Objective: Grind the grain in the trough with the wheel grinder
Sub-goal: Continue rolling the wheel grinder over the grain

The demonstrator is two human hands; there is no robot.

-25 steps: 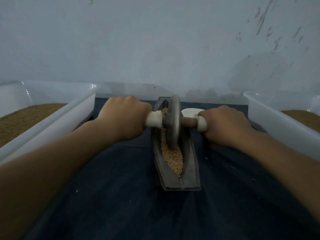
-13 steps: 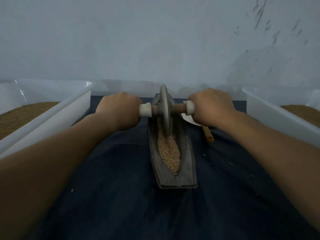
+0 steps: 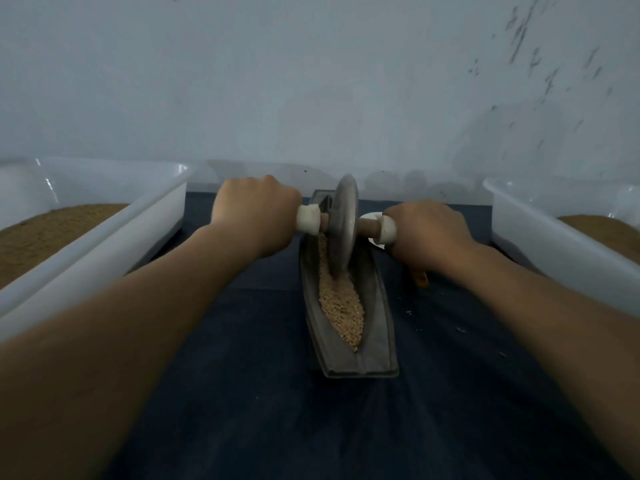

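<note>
1. The left hand [image 3: 254, 216] grips the left end of the axle [image 3: 369, 227], fingers curled round it, knuckles up. A white collar [image 3: 308, 220] shows just inside the fist.
2. The right hand [image 3: 427, 233] grips the right end the same way, with a second collar [image 3: 388, 229] against it.
3. The wheel [image 3: 343, 226] stands on edge on the axle between the hands, leaning slightly. Its lower rim is down in the grain [image 3: 341, 303], in the far half of the trough [image 3: 377, 306].
4. The trough is grey and boat-shaped. It lies lengthwise, pointing away from the person, on a dark cloth [image 3: 259, 393] between the forearms.
5. The pale grain fills the groove from the wheel toward the near end, tapering out short of the tip.
6. A white tub stands on each side, left [image 3: 104, 230] and right [image 3: 554, 244], each holding brown meal.
7. A white scoop [image 3: 372, 216] is partly hidden behind the right hand, and an orange tip [image 3: 420, 279] pokes out below the wrist. I cannot tell whether they are one tool.
8. A few crumbs [image 3: 410, 311] lie on the cloth right of the trough.
</note>
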